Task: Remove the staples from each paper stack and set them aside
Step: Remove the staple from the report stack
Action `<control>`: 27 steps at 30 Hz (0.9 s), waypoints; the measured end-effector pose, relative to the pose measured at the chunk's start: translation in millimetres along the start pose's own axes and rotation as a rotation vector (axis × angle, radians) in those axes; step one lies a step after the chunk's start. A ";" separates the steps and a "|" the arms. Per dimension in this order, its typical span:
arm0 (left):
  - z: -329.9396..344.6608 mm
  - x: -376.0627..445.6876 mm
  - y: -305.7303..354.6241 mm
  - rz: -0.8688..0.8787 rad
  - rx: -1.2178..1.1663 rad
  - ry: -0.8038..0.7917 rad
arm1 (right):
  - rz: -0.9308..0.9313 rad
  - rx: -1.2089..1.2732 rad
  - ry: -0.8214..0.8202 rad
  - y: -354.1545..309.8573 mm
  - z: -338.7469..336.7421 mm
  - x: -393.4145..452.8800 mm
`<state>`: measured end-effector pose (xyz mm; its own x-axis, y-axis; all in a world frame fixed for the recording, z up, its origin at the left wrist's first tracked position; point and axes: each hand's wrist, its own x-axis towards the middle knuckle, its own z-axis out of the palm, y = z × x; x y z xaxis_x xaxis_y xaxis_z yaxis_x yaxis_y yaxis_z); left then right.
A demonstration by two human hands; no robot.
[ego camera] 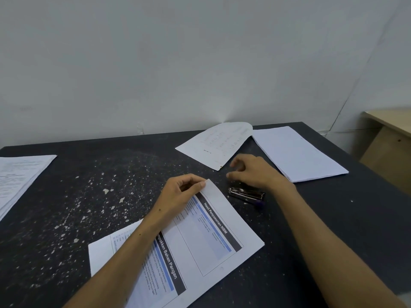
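Staples are too small to make out; the printed paper stack (200, 238) lies on the dark tabletop (89, 196) before the person, long axis running from near left to far right; the left hand (180, 192) pinches its far corner; the right hand (251, 172), loosely curled and grasping nothing visible, hovers just beyond the staple remover (245, 193), right of that corner; its fingertips are blurred.
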<state>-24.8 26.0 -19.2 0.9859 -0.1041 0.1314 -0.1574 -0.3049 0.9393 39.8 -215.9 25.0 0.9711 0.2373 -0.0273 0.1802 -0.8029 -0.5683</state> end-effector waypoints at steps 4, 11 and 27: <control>0.4 1.7 3.6 -0.034 0.025 -0.035 | -0.007 -0.105 0.132 -4.9 16.3 30.6; 0.9 6.6 10.1 -0.141 0.009 -0.060 | -0.111 -0.295 0.216 -30.1 42.8 64.0; -1.8 16.2 15.8 -0.294 -0.048 -0.074 | 0.109 -0.005 0.236 -29.2 61.4 99.0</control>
<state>-11.2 21.2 -1.7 0.9815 -0.0876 -0.1705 0.1390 -0.2872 0.9477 121.0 -135.4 -11.6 0.9944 0.0150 0.1049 0.0723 -0.8198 -0.5681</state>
